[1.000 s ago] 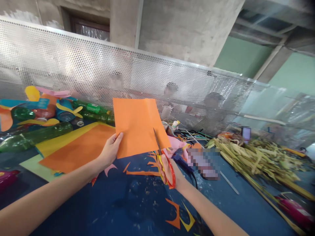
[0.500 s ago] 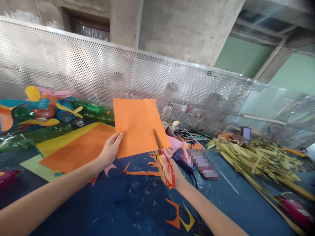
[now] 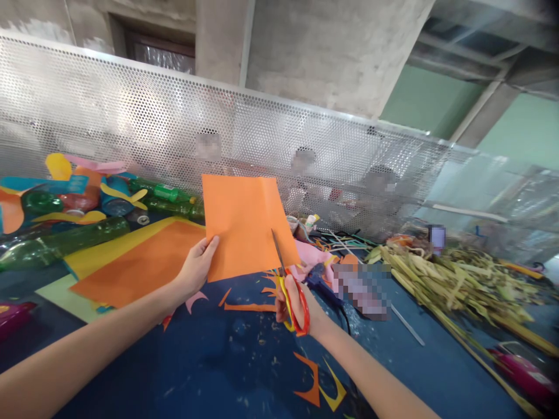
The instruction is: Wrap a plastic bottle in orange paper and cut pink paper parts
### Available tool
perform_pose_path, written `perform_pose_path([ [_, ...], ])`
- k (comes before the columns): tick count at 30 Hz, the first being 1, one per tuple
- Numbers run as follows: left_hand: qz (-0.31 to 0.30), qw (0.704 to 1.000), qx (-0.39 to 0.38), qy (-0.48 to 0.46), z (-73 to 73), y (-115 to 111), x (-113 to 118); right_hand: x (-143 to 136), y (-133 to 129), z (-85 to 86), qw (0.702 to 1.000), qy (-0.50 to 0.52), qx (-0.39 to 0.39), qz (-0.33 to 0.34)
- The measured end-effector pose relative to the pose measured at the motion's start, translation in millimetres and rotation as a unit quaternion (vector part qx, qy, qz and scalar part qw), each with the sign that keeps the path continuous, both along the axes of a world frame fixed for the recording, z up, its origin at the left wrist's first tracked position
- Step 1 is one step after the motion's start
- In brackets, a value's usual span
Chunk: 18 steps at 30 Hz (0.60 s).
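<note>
Between thumb and fingers, my left hand (image 3: 201, 263) pinches the lower left edge of an orange sheet of paper (image 3: 242, 224), held up off the table. My right hand (image 3: 294, 305) grips scissors (image 3: 304, 314) with red and yellow handles. One dark blade lies across the front of the sheet near its lower right edge; the other blade is hidden behind the paper. Orange paper scraps (image 3: 253, 307) lie on the table below. Left of the sheet, more orange paper (image 3: 148, 265) rests on yellow and pale green sheets.
Green plastic bottles (image 3: 65, 241) and paper-decorated bottles are piled at the left. A dark blue glue gun (image 3: 325, 285) with a cord lies right of my right hand. Dried husks (image 3: 437, 279) spread across the right. Behind the blue table (image 3: 209, 372) stands a perforated metal panel (image 3: 148, 110).
The scissor handles have spread slightly apart in my right hand, and its fingers have shifted a little left. The sheet's lower right corner has moved slightly left.
</note>
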<state>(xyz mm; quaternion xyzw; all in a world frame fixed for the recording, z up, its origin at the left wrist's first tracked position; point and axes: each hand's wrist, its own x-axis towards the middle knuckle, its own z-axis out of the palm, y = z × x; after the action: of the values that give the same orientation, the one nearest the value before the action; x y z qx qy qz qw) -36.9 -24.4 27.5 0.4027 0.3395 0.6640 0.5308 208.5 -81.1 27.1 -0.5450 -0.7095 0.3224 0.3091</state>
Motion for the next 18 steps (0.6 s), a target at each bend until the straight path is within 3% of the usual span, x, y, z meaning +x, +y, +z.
perform_pose_path([
  [12,-0.024,0.999,-0.022,0.019,8.1,-11,5,-16,2,3.5,0.996,0.067,-0.054,-0.002],
  [18,-0.037,0.999,-0.018,0.014,5.5,-9,6,-16,-1,10.2,0.995,0.086,-0.050,-0.009],
])
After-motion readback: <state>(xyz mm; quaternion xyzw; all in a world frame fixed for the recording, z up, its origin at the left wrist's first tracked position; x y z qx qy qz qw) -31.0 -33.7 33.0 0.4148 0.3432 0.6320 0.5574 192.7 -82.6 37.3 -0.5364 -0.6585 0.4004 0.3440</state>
